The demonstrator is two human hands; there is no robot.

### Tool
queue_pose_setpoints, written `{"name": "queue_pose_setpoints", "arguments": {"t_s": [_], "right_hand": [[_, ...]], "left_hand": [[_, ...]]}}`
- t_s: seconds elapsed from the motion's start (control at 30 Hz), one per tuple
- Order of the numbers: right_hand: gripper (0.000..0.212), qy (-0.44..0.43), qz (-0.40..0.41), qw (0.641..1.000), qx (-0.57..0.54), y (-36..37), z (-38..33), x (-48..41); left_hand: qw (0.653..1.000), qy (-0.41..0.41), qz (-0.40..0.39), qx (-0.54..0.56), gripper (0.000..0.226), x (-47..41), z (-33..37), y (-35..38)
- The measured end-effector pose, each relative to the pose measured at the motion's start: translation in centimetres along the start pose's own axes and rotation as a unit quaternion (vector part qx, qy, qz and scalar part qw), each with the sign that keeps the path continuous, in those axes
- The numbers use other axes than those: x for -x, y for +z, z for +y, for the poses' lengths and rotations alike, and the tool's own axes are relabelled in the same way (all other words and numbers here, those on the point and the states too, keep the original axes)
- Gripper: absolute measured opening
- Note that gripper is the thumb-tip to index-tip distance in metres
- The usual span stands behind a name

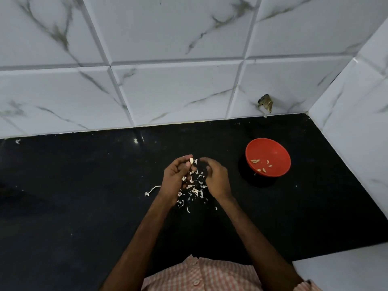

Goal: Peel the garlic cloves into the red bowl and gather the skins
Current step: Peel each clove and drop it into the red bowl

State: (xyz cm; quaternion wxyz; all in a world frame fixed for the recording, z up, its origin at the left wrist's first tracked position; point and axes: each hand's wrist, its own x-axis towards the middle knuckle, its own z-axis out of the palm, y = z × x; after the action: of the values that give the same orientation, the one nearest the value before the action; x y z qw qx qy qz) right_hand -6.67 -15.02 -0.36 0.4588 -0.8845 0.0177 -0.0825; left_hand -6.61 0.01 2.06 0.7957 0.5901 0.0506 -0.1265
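Several peeled cloves point(257, 161) lie in the red bowl point(273, 147) at centre right; the left hand point(175, 178) pinches another garlic clove point(191, 160) (right hand point(217, 178): grip unclear), skins point(194, 191) ungathered on the desk point(84, 185).

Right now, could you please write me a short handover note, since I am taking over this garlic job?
The left hand pinches a clove at its fingertips. The right hand is curled close beside it; I cannot tell whether it holds any skin.
The red bowl sits to the right on the black counter, with several peeled cloves inside.
The skins lie scattered on the counter under the hands, not yet gathered.
Left to do: finish this clove, drop it in the bowl, gather the skins.
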Motion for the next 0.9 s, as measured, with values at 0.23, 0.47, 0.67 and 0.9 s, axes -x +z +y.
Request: {"name": "queue_pose_setpoints", "arguments": {"t_s": [0.23,0.47,0.67,0.9], "right_hand": [[0.023,0.135,-0.031,0.922,-0.361,-2.1,-1.1,0.4],[0.024,0.326,0.134,0.757,-0.55,-7.2,3.0,-0.6],[0.037,0.374,0.233,0.623,-0.647,-13.2,8.4,-1.9],[0.051,0.388,0.212,0.609,-0.658,-15.1,9.6,-2.8]], "left_hand": [[0.993,0.034,-0.004,-0.112,0.029,-1.1,-0.4,2.2],[0.949,-0.017,-0.11,-0.294,0.021,-5.4,-2.6,8.8],[0.946,-0.076,-0.037,-0.314,0.037,-7.5,-5.6,15.1],[0.956,-0.109,-0.014,-0.273,0.021,-6.4,-9.1,17.2]]}}
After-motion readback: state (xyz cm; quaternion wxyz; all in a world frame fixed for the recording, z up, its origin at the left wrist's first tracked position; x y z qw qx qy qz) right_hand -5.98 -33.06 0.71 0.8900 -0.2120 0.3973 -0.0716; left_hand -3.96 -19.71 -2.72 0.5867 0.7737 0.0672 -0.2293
